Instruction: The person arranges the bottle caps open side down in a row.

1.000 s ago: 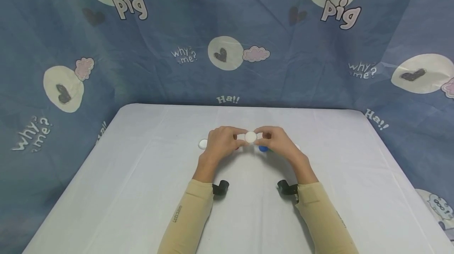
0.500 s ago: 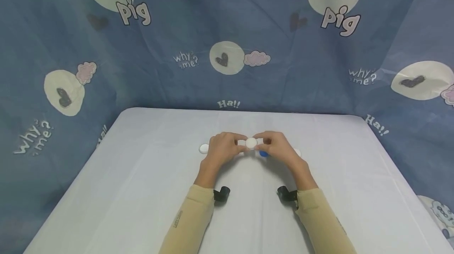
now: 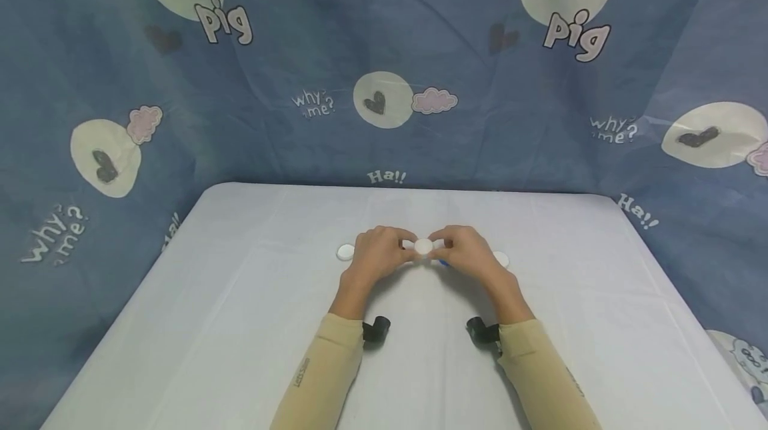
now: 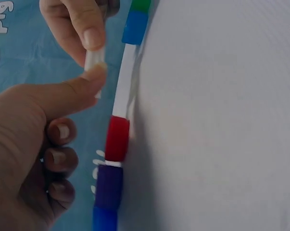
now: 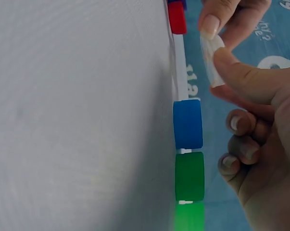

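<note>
Between my two hands, a small round white disc (image 3: pixel 423 247) is held up above the table, its flat face toward the head camera. My left hand (image 3: pixel 379 255) pinches its left edge between thumb and finger. On the opposite edge, my right hand (image 3: pixel 469 251) pinches it the same way. In the left wrist view the disc (image 4: pixel 94 60) is edge-on, thin and whitish. Behind the hands stand small coloured pieces in a row, among them a red one (image 4: pixel 117 139), a purple one (image 4: pixel 108 186), a blue one (image 5: pixel 188 124) and a green one (image 5: pixel 190 176).
White round tops show on the table beside the left hand (image 3: pixel 345 253) and beside the right wrist (image 3: pixel 501 259). A white cloth covers the table (image 3: pixel 210 323). Blue printed fabric (image 3: pixel 468 143) hangs behind its far edge. Black wrist cameras sit at both cuffs.
The head view has tilted a little, so everything sits lower in it. Both hands keep their pinch on the white disc. More of the white top near the right wrist shows now.
</note>
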Available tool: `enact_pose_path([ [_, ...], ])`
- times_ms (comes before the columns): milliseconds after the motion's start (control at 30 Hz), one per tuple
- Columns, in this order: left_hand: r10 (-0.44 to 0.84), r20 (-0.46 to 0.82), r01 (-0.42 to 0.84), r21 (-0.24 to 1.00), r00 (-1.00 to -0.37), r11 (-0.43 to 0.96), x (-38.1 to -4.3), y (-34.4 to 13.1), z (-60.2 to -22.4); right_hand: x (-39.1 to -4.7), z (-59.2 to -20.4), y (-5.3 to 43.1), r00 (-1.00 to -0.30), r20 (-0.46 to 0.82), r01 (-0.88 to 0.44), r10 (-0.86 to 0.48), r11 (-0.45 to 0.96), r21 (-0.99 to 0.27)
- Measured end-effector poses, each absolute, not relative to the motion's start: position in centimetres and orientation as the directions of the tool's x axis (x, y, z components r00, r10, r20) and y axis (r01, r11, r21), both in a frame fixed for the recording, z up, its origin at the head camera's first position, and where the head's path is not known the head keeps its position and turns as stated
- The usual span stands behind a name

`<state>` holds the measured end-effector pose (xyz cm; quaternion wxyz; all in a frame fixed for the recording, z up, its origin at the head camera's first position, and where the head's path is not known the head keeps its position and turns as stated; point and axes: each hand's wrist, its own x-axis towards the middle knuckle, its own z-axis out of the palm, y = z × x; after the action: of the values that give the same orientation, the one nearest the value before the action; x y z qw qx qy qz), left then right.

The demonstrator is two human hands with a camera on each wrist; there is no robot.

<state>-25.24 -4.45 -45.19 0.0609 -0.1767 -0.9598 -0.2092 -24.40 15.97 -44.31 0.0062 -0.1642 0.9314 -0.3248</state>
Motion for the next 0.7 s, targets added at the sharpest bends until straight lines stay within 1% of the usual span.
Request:
enact_pose_path([
  [200,0.318,0.172,0.359,0.336,-0.932,0.871,-25.0,-3.8,-45.0,-24.2,-44.2,15.9,-0.951,0.074,-0.29,-0.299,0.788,-0.543],
  [433,0.305,0.149,0.338,0.322,-0.941,0.884,-24.9,-3.1,-45.7,-24.3,-44.5,15.7,-0.954,0.05,-0.286,-0.295,0.853,-0.437],
  [700,0.282,0.132,0.309,0.3,-0.95,0.902,-24.5,-2.6,-45.6,-24.1,-44.6,15.6,-0.961,0.017,-0.262,-0.277,0.885,-0.384],
])
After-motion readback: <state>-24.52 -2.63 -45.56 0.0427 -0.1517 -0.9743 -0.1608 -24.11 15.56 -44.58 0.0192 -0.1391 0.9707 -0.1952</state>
